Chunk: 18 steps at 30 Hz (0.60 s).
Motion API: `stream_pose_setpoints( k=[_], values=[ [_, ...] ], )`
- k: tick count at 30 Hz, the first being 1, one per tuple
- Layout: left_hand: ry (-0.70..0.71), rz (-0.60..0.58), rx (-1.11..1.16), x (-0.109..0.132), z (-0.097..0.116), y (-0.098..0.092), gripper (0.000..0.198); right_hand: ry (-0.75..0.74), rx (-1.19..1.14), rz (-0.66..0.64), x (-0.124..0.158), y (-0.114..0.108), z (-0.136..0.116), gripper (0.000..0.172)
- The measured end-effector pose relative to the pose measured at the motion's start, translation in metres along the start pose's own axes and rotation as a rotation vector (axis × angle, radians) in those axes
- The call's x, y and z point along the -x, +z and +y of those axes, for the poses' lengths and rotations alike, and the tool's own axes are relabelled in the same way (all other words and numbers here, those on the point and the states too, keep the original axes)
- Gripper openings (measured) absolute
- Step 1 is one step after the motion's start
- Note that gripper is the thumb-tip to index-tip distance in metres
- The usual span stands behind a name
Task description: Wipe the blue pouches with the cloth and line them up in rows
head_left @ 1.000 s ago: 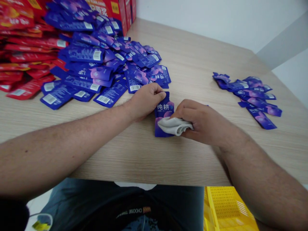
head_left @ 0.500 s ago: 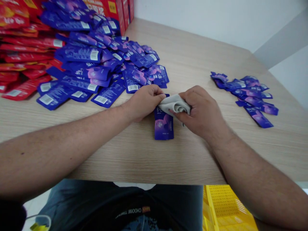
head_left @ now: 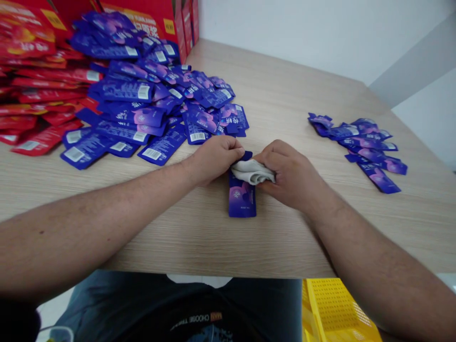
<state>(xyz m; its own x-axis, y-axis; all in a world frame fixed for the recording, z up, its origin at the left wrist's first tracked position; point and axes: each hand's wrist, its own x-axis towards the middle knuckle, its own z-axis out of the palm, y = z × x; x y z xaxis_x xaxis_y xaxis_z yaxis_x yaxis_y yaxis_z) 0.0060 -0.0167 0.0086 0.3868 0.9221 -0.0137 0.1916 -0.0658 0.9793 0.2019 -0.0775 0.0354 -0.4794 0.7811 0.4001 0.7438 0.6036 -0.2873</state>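
A purple-blue pouch lies lengthwise on the wooden table in front of me. At its far end my left hand is closed, thumb and fingers pinching the top edge. My right hand grips a folded pale grey cloth, which rests across the upper half of the pouch and hides part of its print. Beyond my left hand spreads a big heap of similar purple pouches. A smaller overlapping row of purple pouches lies off to the right.
Red pouches are piled at the far left, beside red printed boxes by the wall. The table's front edge runs just before my lap. Below it at the right stands a yellow perforated basket.
The cloth in my right hand has shifted slightly left and down over the pouch. My left hand keeps its pinch at the top. The whole view has tilted a little.
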Motion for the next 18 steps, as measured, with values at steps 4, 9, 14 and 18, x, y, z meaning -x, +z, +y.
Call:
stream_pose_setpoints(
  k=[4,9,14,18],
  values=[
    [-0.06,0.0,0.093,-0.001,0.001,0.001,0.012,0.099,0.071,0.105,-0.002,0.003,-0.002,0.021],
    [-0.114,0.01,0.141,-0.001,0.002,0.003,0.011,0.129,0.088,0.132,-0.004,0.005,0.0,0.02],
    [0.013,0.098,0.059,-0.002,-0.003,0.0,0.012,-0.092,-0.063,-0.034,0.003,0.003,-0.015,0.028],
    [0.026,0.121,0.091,-0.003,-0.005,0.0,0.013,-0.254,-0.159,-0.233,0.009,-0.005,-0.027,0.026]
  ],
)
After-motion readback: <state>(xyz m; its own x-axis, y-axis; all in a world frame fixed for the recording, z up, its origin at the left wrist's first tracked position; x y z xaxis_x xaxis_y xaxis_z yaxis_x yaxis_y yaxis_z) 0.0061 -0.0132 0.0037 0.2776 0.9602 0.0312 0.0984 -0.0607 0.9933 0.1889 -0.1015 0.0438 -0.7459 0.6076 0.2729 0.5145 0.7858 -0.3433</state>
